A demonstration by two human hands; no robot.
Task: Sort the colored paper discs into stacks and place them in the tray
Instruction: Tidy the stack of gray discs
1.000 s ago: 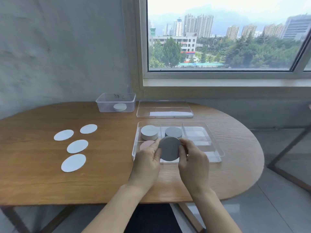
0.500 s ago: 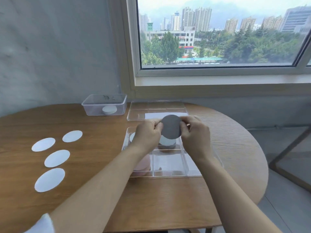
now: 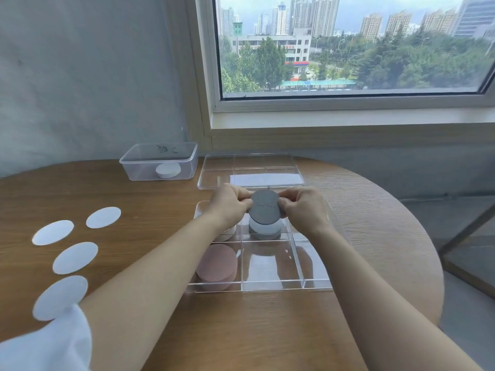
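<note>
The grey disc is dark, matt and round, with a faint line of writing across its face, which is tilted up toward the camera. Whether it is a single sheet or a thin stack cannot be told. It hangs just above the far middle compartment of the clear tray, over a stack whose top looks pale and whose lower part looks grey.

The left hand pinches the disc's left rim and the right hand pinches its right rim. On both hands the thumb and fingers are curled in and clamped on the edge.

A pink stack sits in the tray's near left compartment. A white stack in the far left one is mostly hidden by the left forearm. Behind the tray lie a clear lid and a clear tub holding a white pile. Four loose white discs lie well to the left on the wooden table.

A second ago the disc was held over the tray's near edge with the arms bent. Half a second ago it was already above the far middle compartment, and it has since sunk a little nearer the stack, with both pinches unchanged.
</note>
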